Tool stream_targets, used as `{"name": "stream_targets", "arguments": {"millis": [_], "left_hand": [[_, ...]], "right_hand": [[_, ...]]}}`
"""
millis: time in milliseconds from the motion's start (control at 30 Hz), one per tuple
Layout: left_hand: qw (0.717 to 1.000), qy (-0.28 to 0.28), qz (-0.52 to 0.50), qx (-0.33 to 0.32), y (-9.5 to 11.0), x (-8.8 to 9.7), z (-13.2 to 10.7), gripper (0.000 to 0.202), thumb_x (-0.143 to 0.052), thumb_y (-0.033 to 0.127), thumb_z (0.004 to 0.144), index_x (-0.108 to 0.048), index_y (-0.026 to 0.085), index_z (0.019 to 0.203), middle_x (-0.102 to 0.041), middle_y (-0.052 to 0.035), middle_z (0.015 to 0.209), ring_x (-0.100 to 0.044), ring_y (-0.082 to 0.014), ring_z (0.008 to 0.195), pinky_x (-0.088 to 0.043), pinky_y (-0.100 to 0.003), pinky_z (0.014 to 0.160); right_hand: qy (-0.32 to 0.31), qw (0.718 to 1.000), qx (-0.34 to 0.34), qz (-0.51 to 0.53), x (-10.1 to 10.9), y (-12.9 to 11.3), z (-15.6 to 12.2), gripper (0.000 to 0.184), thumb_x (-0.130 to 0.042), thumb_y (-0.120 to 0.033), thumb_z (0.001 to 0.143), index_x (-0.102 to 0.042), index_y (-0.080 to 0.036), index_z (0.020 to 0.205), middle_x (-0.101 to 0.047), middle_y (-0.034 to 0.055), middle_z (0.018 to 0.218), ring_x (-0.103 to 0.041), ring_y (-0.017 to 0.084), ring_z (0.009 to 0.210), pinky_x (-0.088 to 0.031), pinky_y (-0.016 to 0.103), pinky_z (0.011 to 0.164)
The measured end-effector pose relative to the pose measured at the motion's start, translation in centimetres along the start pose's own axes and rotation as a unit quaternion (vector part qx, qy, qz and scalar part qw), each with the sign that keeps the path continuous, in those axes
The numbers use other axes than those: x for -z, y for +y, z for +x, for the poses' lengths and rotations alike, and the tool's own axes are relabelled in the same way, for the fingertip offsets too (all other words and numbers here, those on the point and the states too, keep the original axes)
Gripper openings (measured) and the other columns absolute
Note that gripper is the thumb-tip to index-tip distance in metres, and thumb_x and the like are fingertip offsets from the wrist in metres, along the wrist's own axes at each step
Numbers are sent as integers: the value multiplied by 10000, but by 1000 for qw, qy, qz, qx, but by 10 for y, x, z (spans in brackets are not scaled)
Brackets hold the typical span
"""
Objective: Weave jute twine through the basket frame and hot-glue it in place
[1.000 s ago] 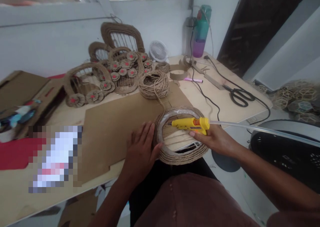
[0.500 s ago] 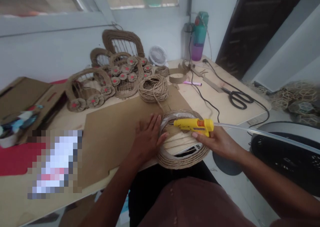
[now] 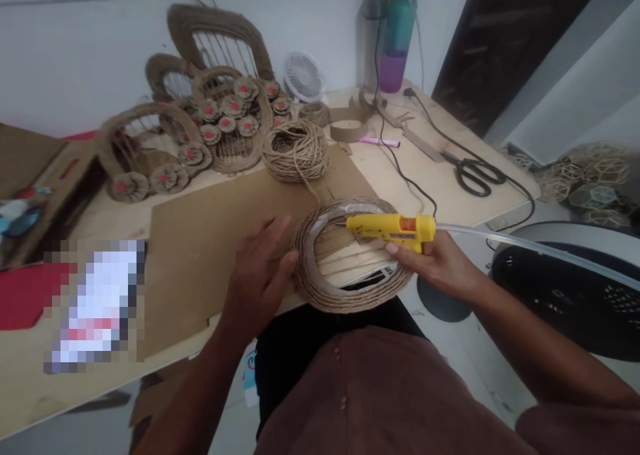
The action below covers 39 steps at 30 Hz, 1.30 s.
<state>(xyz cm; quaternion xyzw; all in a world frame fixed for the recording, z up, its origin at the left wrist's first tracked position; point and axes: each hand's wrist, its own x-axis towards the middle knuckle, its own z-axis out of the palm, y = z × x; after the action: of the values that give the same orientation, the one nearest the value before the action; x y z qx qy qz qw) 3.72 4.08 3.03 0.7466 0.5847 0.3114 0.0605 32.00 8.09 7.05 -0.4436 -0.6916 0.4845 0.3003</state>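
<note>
1. On the left, a red sheet (image 3: 30,298) is lying on the wooden table (image 3: 30,395).
2. Farther back, twine frames (image 3: 235,106) are standing in a cluster, paper flowers with red centres trimming several.
3. A flat cardboard sheet (image 3: 200,241) is covering the middle of the table.
4. The left hand (image 3: 260,268) is staying open over the cardboard, holding nothing; its thumb is pointing at the ring's left edge, and I cannot tell whether they are touching.
5. Beyond it, a ball of twine (image 3: 296,151) is sitting on the cardboard, its strand running to the ring's far left side.
6. The oval twine ring (image 3: 350,301) is lying at the near table edge, partly over the cardboard, its near side overhanging the lap.
7. Above the ring's opening, a yellow glue gun (image 3: 390,229) is pointing left.
8. The right hand (image 3: 440,258) is gripping its handle, while a clear glue stick (image 3: 525,243) is trailing rightward.
9. Far right on the table, black-handled scissors (image 3: 473,181) are resting beside a cable (image 3: 520,193).
</note>
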Motion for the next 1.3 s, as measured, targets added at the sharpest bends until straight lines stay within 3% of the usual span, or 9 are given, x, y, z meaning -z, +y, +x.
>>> {"name": "stream_targets", "arguments": {"millis": [167,300,400,500,667,767,900,1300], "left_hand": [[994,6,40,-99,31,2,-43,353,-534,136,888,-567,184,1236,-647,-130,1261,-467,-287,1331,-324,-541,1121],[989,5,46,-139,44,-10,-59,320,-590,114,846,-600,173,1160,-677,-131,1208,-457,-313,1334,-324,-558,1110],[990,0,47,-131,45,-15,-64,325,-595,123,846,-589,183,1165,-680,-119,1205,-454,-309,1334,-325,-558,1105],[994,10,62,-90,41,-15,-69,365,-587,145,857,-562,190,1218,-667,-122,1225,-457,-302,1334,-317,-545,1110],[996,7,78,-53,31,-17,-72,554,-597,290,880,-418,209,1399,-607,-142,1318,-465,-315,1329,-313,-547,1108],[995,8,85,-53,26,-22,-67,742,-605,429,870,-278,182,1488,-537,-180,1398,-447,-338,1345,-321,-555,1107],[994,-5,97,-49,24,-26,-62,846,-574,522,863,-186,155,1519,-498,-207,1433,-447,-355,1346,-325,-560,1110],[993,1,110,-37,27,-28,-62,852,-597,479,858,-172,145,1516,-530,-217,1397,-488,-358,1311,-339,-560,1092]], "right_hand": [[10,1000,12,0,0,-2,0,369,-606,-463,883,-686,-167,1087,-722,63,896,-653,175,739,-560,309,628],[6,1000,-7,3,-4,-1,-1,401,-624,-485,860,-671,-157,1087,-710,75,908,-652,182,753,-566,331,665],[-8,1000,-21,9,-5,0,-4,392,-617,-488,862,-663,-159,1071,-698,73,924,-649,187,786,-563,351,727],[-48,998,-30,-10,-1,2,-11,380,-585,-490,883,-659,-164,1063,-684,58,892,-631,178,769,-546,324,696],[-179,972,-53,-141,10,1,-19,368,-532,-508,908,-670,-167,902,-654,32,774,-570,146,652,-469,268,590],[-240,950,-32,-196,12,-4,-16,348,-541,-485,911,-656,-166,834,-644,29,762,-555,144,658,-441,257,590],[-255,937,-19,-236,9,-9,-9,345,-491,-464,941,-656,-173,859,-664,43,806,-572,158,708,-449,256,619],[-301,921,-22,-247,22,-11,-4,264,-542,-417,910,-679,-192,911,-681,19,804,-599,152,686,-435,244,594]]}}
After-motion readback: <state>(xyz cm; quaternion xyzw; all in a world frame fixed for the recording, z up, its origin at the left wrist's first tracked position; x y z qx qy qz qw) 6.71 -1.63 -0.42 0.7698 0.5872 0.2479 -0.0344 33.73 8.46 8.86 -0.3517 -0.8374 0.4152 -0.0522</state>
